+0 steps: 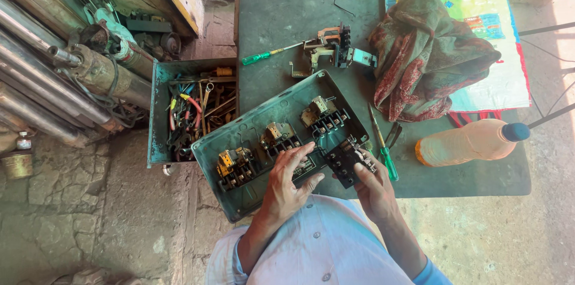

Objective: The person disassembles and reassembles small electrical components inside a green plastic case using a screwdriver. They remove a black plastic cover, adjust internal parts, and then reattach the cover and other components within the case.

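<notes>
Right hand grips a black switch block at the near right corner of the metal box, left hand flat beside it; the block looks rigid, light, best held by its sides.

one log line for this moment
left hand: flat on green metal box | right hand: holds black switch block | screwdriver: beside box
</notes>
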